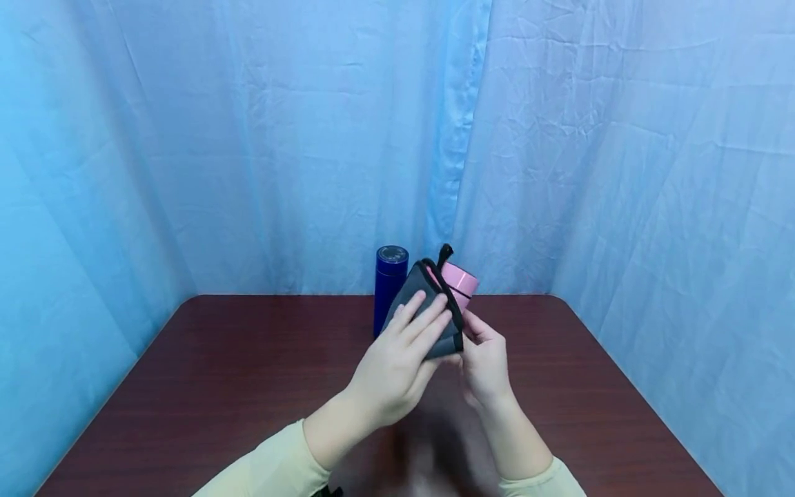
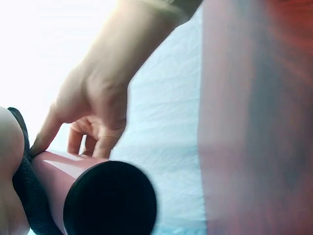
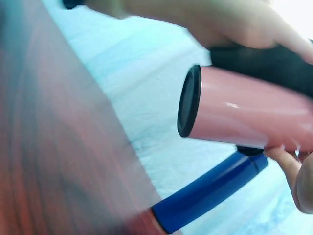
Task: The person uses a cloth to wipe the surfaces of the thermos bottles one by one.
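Observation:
A pink thermos bottle [image 1: 461, 277] is held tilted above the table, partly covered by a dark grey sleeve [image 1: 413, 284] with black edging and a black loop. My left hand [image 1: 393, 369] holds the sleeve, its fingers lying across the outside. On the other side, my right hand [image 1: 487, 366] grips the bottle close to the sleeve's edge. The bottle's black base [image 2: 110, 200] faces the left wrist camera, and the right fingers touch the pink wall beside the black edging. In the right wrist view, fingers reach the underside of the pink body [image 3: 244, 110].
A dark blue thermos bottle [image 1: 386, 290] stands upright just behind the hands, partly hidden by the sleeve. The brown wooden table [image 1: 248, 386] extends to both sides. Light blue curtains [image 1: 310, 138] hang behind and at the sides.

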`<action>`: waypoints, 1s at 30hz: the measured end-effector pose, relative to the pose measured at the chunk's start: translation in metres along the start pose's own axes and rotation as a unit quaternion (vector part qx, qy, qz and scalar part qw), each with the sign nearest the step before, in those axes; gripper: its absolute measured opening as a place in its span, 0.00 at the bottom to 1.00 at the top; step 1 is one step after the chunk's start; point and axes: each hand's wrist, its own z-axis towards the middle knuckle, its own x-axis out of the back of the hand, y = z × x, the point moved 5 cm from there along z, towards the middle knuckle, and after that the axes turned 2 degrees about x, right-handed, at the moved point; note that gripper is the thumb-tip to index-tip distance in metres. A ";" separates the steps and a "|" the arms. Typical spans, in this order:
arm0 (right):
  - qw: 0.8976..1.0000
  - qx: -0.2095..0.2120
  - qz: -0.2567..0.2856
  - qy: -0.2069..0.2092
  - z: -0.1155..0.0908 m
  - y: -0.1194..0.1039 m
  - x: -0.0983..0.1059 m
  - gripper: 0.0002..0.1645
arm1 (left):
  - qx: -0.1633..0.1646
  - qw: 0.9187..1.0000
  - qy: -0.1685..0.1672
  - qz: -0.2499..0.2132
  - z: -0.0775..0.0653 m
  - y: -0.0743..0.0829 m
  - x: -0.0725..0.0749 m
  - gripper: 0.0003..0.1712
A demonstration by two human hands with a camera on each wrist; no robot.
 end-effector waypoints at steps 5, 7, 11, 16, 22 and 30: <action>0.997 0.047 0.001 -0.057 -0.003 -0.006 -0.006 0.18 | 0.120 0.984 0.002 -0.133 0.015 -0.024 0.002 0.29; 0.996 0.074 0.004 -0.058 -0.002 -0.014 -0.004 0.18 | 0.178 0.963 -0.012 -0.200 0.011 -0.033 0.000 0.28; 0.992 0.119 0.040 -0.015 0.002 -0.034 0.008 0.18 | 0.266 0.914 -0.056 -0.300 -0.010 -0.044 -0.006 0.26; 0.988 0.130 0.068 0.042 0.009 -0.045 0.022 0.18 | 0.263 0.915 -0.073 -0.298 -0.031 -0.036 -0.006 0.26; 0.985 0.156 -0.073 0.008 0.007 -0.034 0.011 0.23 | 0.157 0.953 -0.008 -0.261 -0.013 -0.014 0.005 0.29; 0.941 0.227 -0.226 -0.111 -0.008 -0.028 -0.013 0.37 | 0.233 0.893 0.082 -0.377 0.005 -0.040 0.008 0.25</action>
